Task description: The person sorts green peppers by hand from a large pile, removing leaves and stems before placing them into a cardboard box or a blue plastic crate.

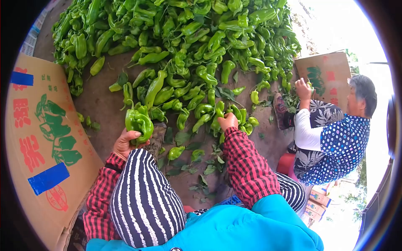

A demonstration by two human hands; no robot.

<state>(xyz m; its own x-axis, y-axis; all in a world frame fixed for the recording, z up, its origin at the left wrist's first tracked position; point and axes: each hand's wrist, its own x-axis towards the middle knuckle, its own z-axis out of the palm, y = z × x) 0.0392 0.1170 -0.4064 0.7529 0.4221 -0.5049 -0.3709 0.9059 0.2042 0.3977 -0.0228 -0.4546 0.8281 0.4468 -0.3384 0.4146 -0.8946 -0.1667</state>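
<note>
My left hand [124, 144] is closed around a bunch of green peppers [140, 124], held upright just past my left knee. Out in front, my right hand [228, 121] is closed at the near edge of the heap, its fingertips on a green pepper [218, 112]; part of that pepper is hidden by the hand. Beyond both hands rises a large heap of green peppers [180, 29], with loose ones spreading toward me over the brown ground.
On the left stands a printed cardboard box [25, 125] with blue tape. Fallen leaves [209, 169] and a few peppers lie between my knees. To the right a co-worker [331, 134] sits beside the heap, one hand raised, near another cardboard box [324, 77]. Small cartons [316, 203] are stacked behind.
</note>
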